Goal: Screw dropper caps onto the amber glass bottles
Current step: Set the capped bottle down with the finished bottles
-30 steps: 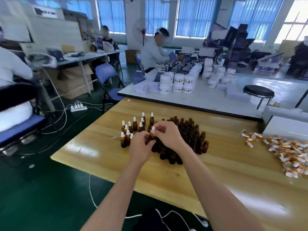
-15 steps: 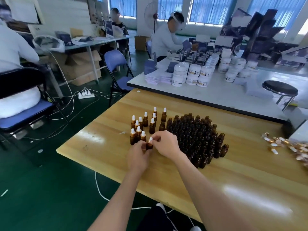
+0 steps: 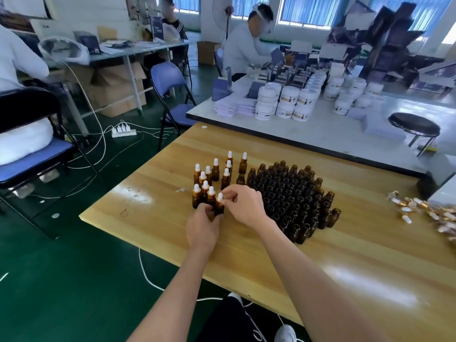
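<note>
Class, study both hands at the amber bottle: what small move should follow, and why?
Probably the right hand lets go and reaches for the loose gold-collared dropper caps: the white-bulbed dropper cap it pinches already sits upright on the small amber glass bottle that the left hand grips beside capped bottles.

- We see a bright room, lit by daylight from the curtained windows (image 3: 306, 11) at the back. The far-right pane (image 3: 449, 33) is blown white.
- Two pale glare patches lie on the wooden table (image 3: 345, 255), one near its left edge and one nearer us.
- Shadows are soft and faint.
- We find the centre sharpest: left hand (image 3: 202, 228), right hand (image 3: 244, 206), amber bottle (image 3: 219, 209) and dropper cap (image 3: 220, 196) read clearly.
- Wide-angle bending curves the table's edges. The background and the loose caps (image 3: 434, 213) look soft.
</note>
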